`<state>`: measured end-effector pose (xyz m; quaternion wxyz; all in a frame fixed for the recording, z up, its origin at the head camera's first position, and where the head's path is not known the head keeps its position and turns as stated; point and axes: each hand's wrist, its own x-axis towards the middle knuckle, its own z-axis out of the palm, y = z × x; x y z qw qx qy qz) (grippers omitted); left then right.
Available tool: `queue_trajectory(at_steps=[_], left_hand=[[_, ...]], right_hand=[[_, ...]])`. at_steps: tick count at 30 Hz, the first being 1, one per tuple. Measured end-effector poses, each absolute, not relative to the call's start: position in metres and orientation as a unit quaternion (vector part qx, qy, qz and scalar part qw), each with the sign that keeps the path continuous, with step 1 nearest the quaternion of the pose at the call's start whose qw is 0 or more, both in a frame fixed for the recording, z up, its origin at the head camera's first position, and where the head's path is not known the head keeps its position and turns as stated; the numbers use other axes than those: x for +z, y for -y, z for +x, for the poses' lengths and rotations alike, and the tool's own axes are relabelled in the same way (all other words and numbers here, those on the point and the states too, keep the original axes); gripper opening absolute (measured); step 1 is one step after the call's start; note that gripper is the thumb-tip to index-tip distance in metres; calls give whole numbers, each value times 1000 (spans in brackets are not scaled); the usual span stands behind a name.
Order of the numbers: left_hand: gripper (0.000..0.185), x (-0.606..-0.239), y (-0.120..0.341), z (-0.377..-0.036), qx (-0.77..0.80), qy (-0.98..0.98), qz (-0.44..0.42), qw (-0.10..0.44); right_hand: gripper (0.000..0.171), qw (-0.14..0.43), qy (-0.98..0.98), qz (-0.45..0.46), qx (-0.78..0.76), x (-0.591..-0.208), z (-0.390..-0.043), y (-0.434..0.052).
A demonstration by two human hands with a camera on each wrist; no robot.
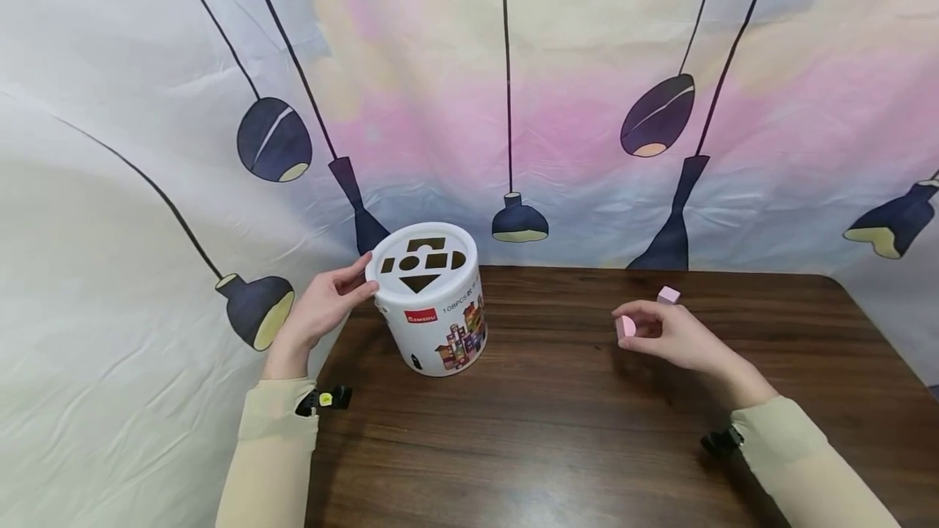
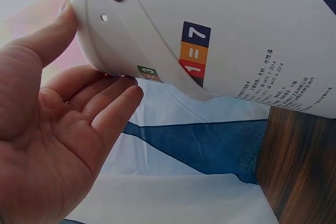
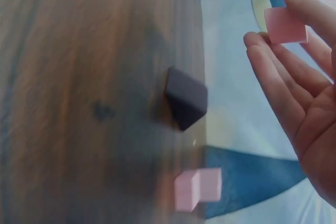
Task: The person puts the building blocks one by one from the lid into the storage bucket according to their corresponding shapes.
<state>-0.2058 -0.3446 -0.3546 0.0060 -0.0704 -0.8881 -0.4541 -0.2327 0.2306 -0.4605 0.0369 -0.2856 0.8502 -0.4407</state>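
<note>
A white cylindrical bucket (image 1: pixel 433 341) with colourful printed sides stands on the table, and its white lid (image 1: pixel 381 288) has several shaped holes. My left hand (image 1: pixel 320 310) touches the lid's rim, thumb and fingertips extended against the near-left side. In the left wrist view, the bucket's white handle strap (image 2: pixel 157 45) hangs down its side. My right hand (image 1: pixel 678 334) pinches a pink half-round block (image 1: pixel 626 327) between thumb and fingers, above the table. That block (image 3: pixel 286 25) shows a square face in the right wrist view. Behind the hand lies a pale pink block (image 1: pixel 668 295).
The dark wooden table (image 1: pixel 528 430) ends at a fabric backdrop (image 1: pixel 433 104) printed with hanging lamps. In the right wrist view, a dark angular block (image 3: pixel 186 98) and pink block shapes (image 3: pixel 197 188) sit on the table; I cannot tell whether the pink shapes are one piece or two.
</note>
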Motion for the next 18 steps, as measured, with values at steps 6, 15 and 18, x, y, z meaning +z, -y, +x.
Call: queue_trajectory(at_steps=[6,15,18], left_hand=[[70,-355,344,-207,-459,885,-73,4],[71,-354,343,-206,-464,883,-70,4],[71,-354,343,-205,-464,883,-69,4]], right_hand=[[42,56,-846,-272,-454,-447,-238,-210],[40,13,-855,-299,-423,-430,-245,-179],[39,-4,-846,-315,-430,-424,-248,-166]])
